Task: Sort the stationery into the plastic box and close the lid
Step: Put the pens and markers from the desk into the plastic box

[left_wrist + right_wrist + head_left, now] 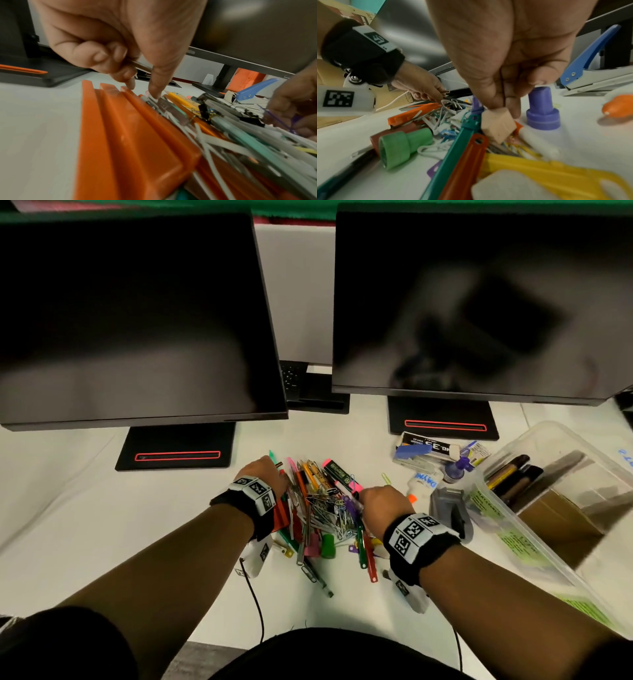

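Note:
A heap of pens, markers and paper clips lies mid-table. My left hand is at the heap's left edge. In the left wrist view the left hand has its back fingers curled round a thin dark pen, and a fingertip touches the heap beside an orange ridged strip. My right hand is on the heap's right side. The right hand pinches down at a purple pen, with a tan eraser at its fingertips. The clear plastic box stands open at the right with pens inside.
Two dark monitors on stands close off the back. Between heap and box lie a blue stapler, a staples box, a glue bottle, a purple-capped bottle and a grey device. Bare white table lies left.

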Available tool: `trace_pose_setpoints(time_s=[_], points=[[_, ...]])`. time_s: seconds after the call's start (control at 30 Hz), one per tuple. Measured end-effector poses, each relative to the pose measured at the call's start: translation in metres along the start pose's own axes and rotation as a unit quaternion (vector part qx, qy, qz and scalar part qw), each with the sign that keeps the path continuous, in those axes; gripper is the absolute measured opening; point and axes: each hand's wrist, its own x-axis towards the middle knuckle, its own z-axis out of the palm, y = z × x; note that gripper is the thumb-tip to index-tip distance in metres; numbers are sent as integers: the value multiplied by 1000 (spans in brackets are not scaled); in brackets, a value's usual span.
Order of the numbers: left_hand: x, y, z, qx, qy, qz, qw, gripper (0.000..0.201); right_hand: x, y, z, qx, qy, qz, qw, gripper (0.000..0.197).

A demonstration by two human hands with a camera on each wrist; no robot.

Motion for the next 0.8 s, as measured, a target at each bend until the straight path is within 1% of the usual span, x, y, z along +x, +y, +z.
trace_pose_setpoints(time_s=[0.1, 0.2, 0.27, 0.33, 0.4, 0.5, 0.6, 0.67, 0.73, 0.8], points=[[1, 5, 7, 3, -24, 21, 999, 37, 2, -3, 3, -14, 0, 13, 1000, 30], [1, 10, 14, 21, -39, 32, 999, 32, 5, -1, 4, -25, -3, 8, 1000, 29], [1, 12, 16, 36, -55, 48, 997, 33, 7, 1, 2, -12, -7, 17, 1000, 27], [1, 13, 16, 44, -65, 61, 995, 32, 9, 3, -2, 22, -7, 43, 999, 26], [3, 13, 14, 34, -66, 60, 995, 30, 13, 5, -10, 81, 6, 75, 994, 26], [8, 10, 7, -2, -39, 44, 998, 33, 19, 0, -23, 148, 30, 101, 983, 24], [10, 9, 2, -4, -15, 28, 999, 42, 28, -12, -32, 204, 41, 96, 973, 18], [9, 10, 0, -1, -28, 24, 999, 45, 37, -24, -32, 229, 37, 82, 969, 10], [6, 14, 2, 9, -54, 30, 998, 46, 47, -37, -28, 226, 34, 71, 971, 18], [4, 18, 3, 26, -81, 45, 995, 44, 57, -46, -22, 203, 27, 84, 975, 25]])
